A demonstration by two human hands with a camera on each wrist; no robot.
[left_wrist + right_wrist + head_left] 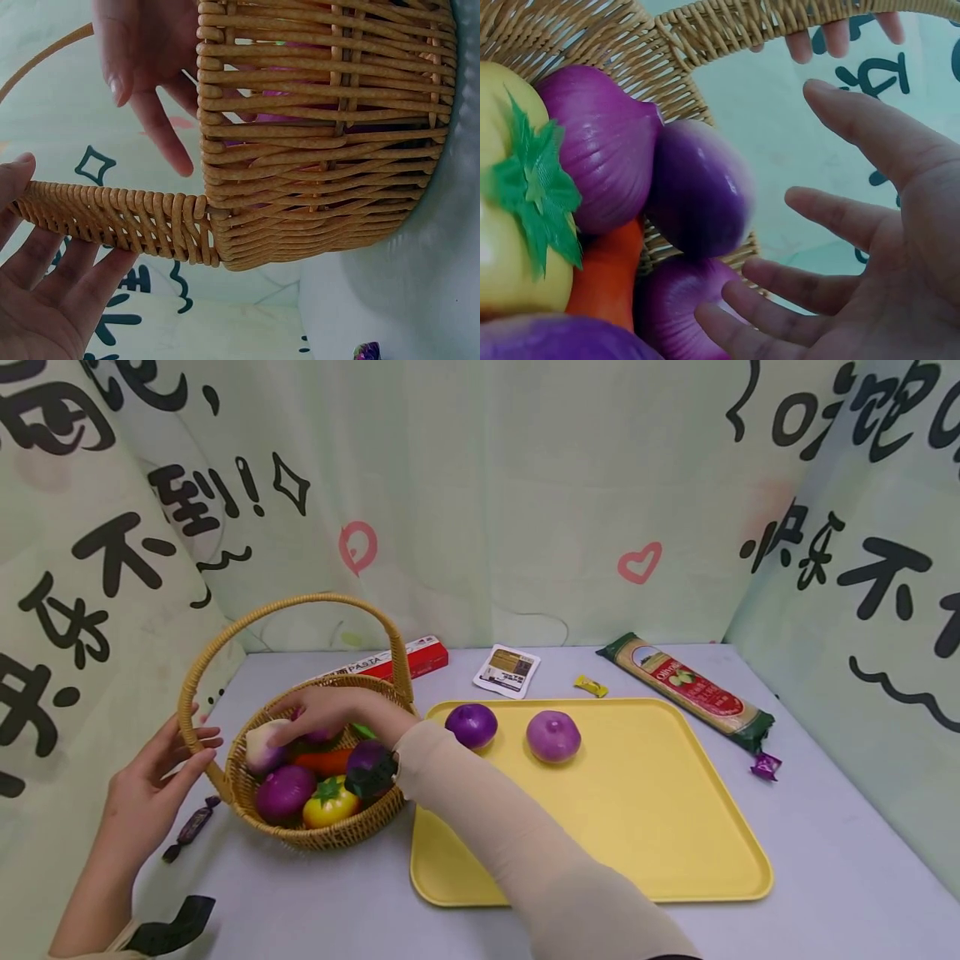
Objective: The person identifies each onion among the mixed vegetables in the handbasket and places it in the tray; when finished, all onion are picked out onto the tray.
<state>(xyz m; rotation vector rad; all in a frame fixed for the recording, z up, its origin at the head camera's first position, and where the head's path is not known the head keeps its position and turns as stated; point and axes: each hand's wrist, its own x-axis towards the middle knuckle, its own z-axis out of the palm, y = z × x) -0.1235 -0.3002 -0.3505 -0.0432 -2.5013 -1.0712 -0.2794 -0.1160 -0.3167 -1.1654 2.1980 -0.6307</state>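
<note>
A wicker basket point(341, 837) stands on the left of the table, and my left hand point(146, 793) grips its handle point(300, 600) near the left base, thumb on one side and fingers on the other. My right hand point(337, 708) reaches over the basket, its fingers spread in the right wrist view, fingertips close to a purple onion point(686, 304). Beside that lies a purple-and-white turnip point(701, 187). Another purple onion point(285, 793), a yellow tomato point(330, 806) with green leaves, a carrot point(325, 762) and an eggplant point(369, 764) fill the front. The hand partly covers the far contents.
Right of the basket, a yellow tray point(600, 827) bears a dark purple turnip-like vegetable point(471, 726) and a purple onion point(553, 737). Behind are a red pasta box point(427, 656), a white packet point(507, 671), a yellow candy point(591, 686) and a noodle packet point(690, 689). A dark wrapped candy point(192, 828) lies left.
</note>
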